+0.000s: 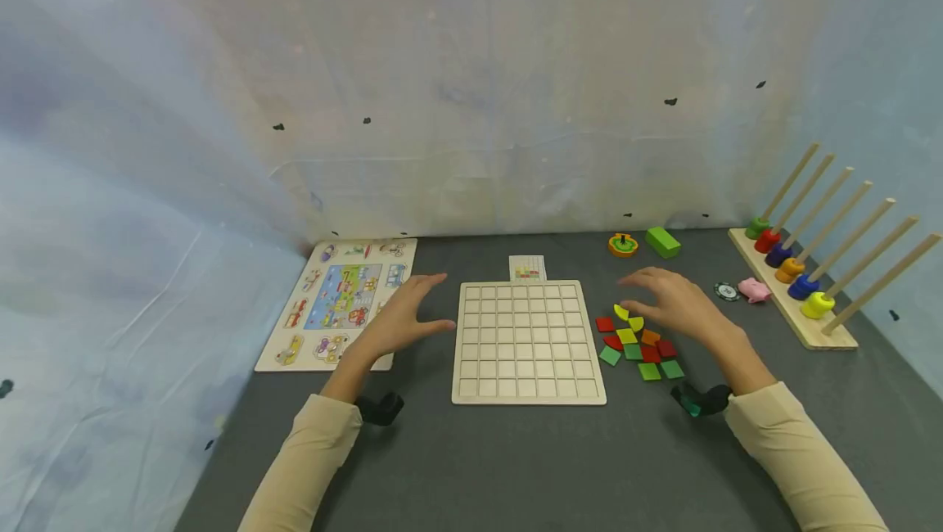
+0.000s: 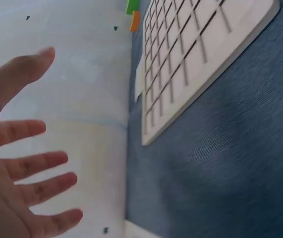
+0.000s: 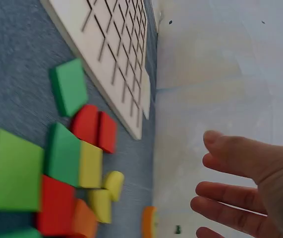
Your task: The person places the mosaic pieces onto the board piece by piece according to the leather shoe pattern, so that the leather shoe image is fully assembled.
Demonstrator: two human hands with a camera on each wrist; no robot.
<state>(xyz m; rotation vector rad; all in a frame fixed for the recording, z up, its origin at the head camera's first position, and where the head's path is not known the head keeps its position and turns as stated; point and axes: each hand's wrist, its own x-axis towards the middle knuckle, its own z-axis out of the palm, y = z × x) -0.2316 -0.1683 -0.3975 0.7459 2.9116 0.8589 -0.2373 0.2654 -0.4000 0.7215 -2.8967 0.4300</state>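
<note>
We look down at a dark table. Nearest us, our left hand (image 1: 401,319) hovers with fingers spread and holds nothing, just left of an empty wooden grid board (image 1: 526,341). Our right hand (image 1: 674,303) hovers the same way, fingers loose and empty, directly above a cluster of red, green, yellow and orange tiles (image 1: 639,343) lying just right of the board. The right hand is nearer the tiles. Beyond the board lies a small pattern card (image 1: 527,268).

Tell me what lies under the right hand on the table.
Under the right hand lies a pile of coloured tiles: red, yellow, green and orange. The hand hovers above them, fingers spread. It covers the far edge of the pile, so any tiles there are hidden.
</note>
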